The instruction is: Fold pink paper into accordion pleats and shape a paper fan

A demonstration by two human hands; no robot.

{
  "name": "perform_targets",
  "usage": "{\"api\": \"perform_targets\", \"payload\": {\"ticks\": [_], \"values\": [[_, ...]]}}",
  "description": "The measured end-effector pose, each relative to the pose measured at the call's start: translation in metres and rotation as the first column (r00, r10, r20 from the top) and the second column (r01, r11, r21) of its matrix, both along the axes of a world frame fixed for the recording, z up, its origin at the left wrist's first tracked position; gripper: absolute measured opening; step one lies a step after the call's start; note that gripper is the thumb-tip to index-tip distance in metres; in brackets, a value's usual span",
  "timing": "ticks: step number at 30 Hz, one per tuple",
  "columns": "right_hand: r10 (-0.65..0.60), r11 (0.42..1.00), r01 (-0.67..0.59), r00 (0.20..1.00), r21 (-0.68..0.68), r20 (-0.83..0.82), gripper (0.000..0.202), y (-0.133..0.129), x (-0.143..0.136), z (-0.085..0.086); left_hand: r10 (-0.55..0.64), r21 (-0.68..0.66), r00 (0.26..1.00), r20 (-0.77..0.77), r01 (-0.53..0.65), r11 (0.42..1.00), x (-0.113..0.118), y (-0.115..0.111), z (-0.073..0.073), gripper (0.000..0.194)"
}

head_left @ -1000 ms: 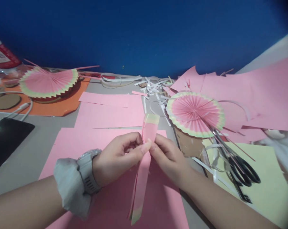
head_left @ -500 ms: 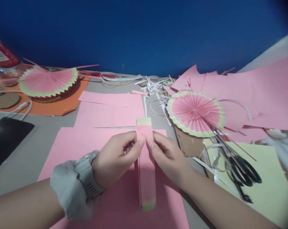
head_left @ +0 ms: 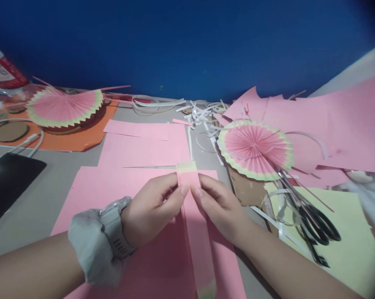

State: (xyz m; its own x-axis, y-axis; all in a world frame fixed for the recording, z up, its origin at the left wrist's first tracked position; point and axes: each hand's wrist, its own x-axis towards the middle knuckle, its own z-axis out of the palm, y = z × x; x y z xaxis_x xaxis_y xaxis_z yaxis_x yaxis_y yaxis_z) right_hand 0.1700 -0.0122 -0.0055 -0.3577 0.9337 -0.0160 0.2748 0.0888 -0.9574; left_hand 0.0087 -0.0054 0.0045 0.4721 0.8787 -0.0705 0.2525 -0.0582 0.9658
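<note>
Left hand (head_left: 153, 209): we pinch the folded paper (head_left: 198, 241) at its left edge, thumb in front, fingers curled behind.
Right hand (head_left: 220, 207): we grip the same piece at its right edge, thumb tips close together.
Work spot: we hold the piece between both hands, over the large pink sheet (head_left: 91, 195), one pale green end away from us, the other toward us.
Right side: we see a round pleated fan (head_left: 252, 145), with scissors (head_left: 320, 224) reaching its edge from the yellow paper (head_left: 346, 249).
Left side: a half-round fan (head_left: 64, 109) sits over orange paper (head_left: 94, 135).
</note>
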Motion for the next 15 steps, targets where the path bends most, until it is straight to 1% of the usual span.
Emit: {"api": "perform_targets", "payload": {"ticks": [3,5,7,11,15], "values": [[0.03,1.0,-0.03,0.997,0.007,-0.07,0.024,0.0003,0.001,0.0008,-0.046,-0.078,0.999,0.023,0.048,0.996,-0.0001,-0.0017,-0.0003,0.027],[0.048,0.999,-0.049,0.995,-0.012,-0.083,0.025,-0.0002,0.0012,0.0016,-0.024,-0.119,0.998,0.054,0.03,0.992,-0.0007,-0.0034,-0.0011,0.028],[0.056,0.998,-0.059,0.996,-0.037,-0.073,0.027,-0.0012,0.0013,0.0021,0.0,-0.129,0.998,0.064,0.008,0.992,-0.0013,-0.0043,-0.0019,0.03],[0.036,0.998,-0.041,0.995,-0.049,-0.091,0.029,-0.002,0.0023,-0.0001,-0.001,-0.045,0.999,0.05,0.003,0.999,0.0001,-0.0035,-0.0001,0.03],[-0.011,1.0,0.01,0.997,-0.026,-0.074,0.031,-0.0002,0.002,-0.0016,-0.056,-0.005,0.99,0.132,0.057,0.998,0.0018,-0.0025,0.0035,0.026]]}}
